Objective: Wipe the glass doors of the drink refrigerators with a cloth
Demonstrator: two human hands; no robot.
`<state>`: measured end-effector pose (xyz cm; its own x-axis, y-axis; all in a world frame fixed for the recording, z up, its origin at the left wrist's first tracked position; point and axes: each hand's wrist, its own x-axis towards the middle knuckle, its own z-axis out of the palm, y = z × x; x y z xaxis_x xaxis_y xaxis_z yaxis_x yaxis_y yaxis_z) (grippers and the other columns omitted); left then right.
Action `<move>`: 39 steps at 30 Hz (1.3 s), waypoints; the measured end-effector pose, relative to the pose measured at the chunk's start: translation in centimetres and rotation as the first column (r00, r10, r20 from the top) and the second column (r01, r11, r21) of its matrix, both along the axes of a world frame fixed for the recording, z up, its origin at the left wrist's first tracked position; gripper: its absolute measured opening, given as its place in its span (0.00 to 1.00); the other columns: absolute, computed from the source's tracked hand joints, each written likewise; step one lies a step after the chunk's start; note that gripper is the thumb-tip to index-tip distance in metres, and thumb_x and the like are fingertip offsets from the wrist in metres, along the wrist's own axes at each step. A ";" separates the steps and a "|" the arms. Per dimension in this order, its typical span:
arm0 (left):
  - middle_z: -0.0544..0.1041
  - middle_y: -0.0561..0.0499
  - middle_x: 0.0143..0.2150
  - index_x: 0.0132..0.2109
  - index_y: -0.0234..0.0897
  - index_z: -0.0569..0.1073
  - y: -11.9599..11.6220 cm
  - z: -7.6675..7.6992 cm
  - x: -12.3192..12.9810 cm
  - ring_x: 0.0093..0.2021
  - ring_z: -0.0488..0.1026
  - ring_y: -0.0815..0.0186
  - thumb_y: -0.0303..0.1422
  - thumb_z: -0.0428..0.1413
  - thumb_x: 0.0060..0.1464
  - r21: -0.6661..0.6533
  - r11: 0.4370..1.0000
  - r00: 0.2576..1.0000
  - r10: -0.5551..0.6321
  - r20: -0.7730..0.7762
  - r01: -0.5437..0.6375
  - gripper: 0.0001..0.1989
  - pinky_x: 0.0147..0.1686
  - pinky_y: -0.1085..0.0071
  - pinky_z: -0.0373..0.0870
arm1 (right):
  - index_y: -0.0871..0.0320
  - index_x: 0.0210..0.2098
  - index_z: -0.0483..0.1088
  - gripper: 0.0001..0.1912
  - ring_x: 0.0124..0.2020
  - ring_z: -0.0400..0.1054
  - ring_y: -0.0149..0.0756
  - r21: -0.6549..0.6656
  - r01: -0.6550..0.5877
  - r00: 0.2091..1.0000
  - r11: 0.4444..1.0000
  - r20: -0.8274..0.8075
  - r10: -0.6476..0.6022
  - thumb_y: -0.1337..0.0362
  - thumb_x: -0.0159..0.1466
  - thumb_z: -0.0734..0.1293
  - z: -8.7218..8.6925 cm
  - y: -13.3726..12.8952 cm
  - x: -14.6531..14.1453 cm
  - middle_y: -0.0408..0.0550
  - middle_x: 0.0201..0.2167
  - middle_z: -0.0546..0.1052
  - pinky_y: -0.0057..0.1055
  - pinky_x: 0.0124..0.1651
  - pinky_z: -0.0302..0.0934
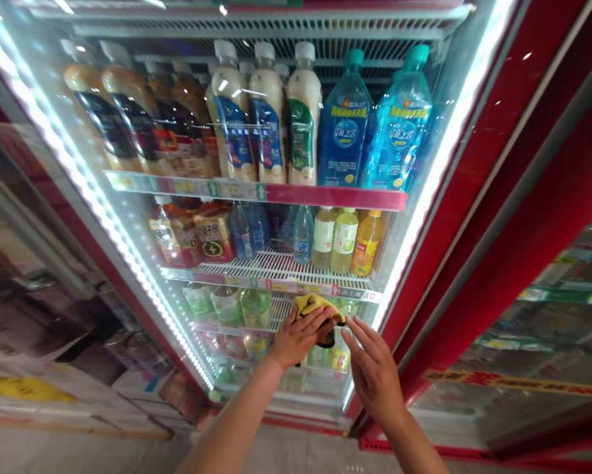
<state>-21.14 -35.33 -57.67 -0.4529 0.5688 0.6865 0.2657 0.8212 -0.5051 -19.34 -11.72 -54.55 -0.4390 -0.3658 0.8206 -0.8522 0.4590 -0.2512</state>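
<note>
My left hand [300, 334] lies over a crumpled yellow cloth [311, 303] with a dark edge, fingers bent across it. The cloth is in front of the lower shelves of a lit drinks fridge, seemingly against its glass door, which shows faint reflections. Just to the right, my right hand [373, 368] is raised with its fingers stretched out, holding nothing. Its fingertips come close to the cloth's right edge; whether they touch the cloth or the glass I cannot tell.
Above my hands, large blue bottles [345, 131] and milky bottles stand on the upper shelf. Small bottles [367, 243] line the shelf below. A red door frame [454, 217] runs along the right, beside another cabinet. Stacked boxes [24, 342] stand at left on the grey floor [286, 447].
</note>
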 end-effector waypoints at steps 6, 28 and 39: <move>0.58 0.47 0.75 0.72 0.47 0.60 -5.0 -1.2 2.3 0.77 0.46 0.59 0.19 0.52 0.58 0.340 0.927 0.984 0.177 -0.018 -0.160 0.37 0.74 0.58 0.46 | 0.44 0.71 0.57 0.35 0.68 0.63 0.47 -0.027 0.057 0.997 0.998 0.046 -0.056 0.76 0.69 0.59 -0.1 -2.9 0.5 0.52 0.64 0.72 0.54 0.60 0.70; 0.66 0.52 0.71 0.68 0.56 0.66 -14.4 0.8 4.3 0.74 0.56 0.61 0.28 0.54 0.63 0.085 0.995 0.999 0.049 0.016 -0.050 0.29 0.73 0.54 0.46 | 0.44 0.73 0.52 0.37 0.75 0.48 0.47 0.079 0.075 0.997 0.994 -0.017 -0.074 0.76 0.69 0.59 0.7 -13.8 2.1 0.49 0.72 0.61 0.62 0.72 0.53; 0.66 0.53 0.72 0.69 0.55 0.64 -18.9 -1.3 6.2 0.76 0.50 0.62 0.26 0.53 0.63 0.109 0.984 0.990 0.134 0.049 -0.139 0.30 0.72 0.58 0.50 | 0.47 0.74 0.51 0.40 0.75 0.47 0.49 0.138 0.056 0.998 0.989 0.008 -0.057 0.79 0.67 0.57 -1.4 -18.4 3.8 0.51 0.72 0.61 0.64 0.70 0.56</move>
